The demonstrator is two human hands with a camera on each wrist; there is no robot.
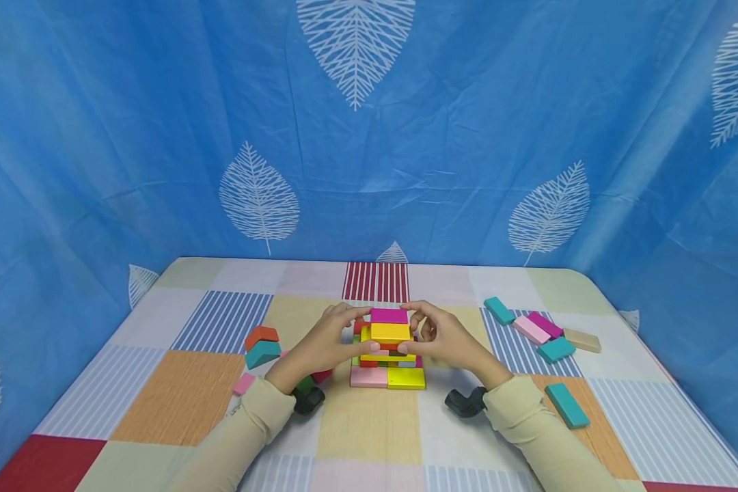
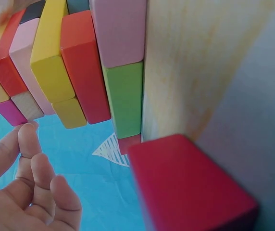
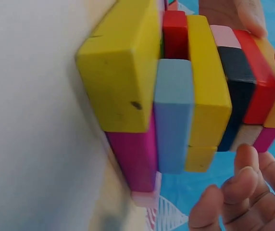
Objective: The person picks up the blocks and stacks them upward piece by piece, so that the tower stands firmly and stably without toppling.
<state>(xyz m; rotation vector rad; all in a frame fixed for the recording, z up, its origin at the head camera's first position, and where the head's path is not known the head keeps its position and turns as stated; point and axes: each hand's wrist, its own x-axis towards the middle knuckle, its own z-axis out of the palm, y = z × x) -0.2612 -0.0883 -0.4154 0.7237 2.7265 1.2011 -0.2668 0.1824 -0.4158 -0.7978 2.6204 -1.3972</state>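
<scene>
Layers of coloured wooden blocks form a small tower, with a pink block [image 1: 369, 377] and a yellow block [image 1: 406, 378] at the front of its base. Its top layer has a yellow-orange block [image 1: 391, 333] in front and a magenta block [image 1: 389, 315] behind. My left hand [image 1: 332, 336] holds the upper left end, thumb in front and fingertips at the back. From the other end my right hand [image 1: 445, 336] holds the same upper part between thumb and fingers. A black block [image 3: 237, 91] and a red block [image 3: 258, 72] lie just below the top layer.
To the left are an orange block [image 1: 262, 336], a teal block [image 1: 262, 353] and a small pink block [image 1: 243, 384]. A red block [image 2: 190, 178] lies near my left wrist. Several loose blocks, including a teal one [image 1: 567, 405] and a plain wooden one [image 1: 582, 339], lie at right.
</scene>
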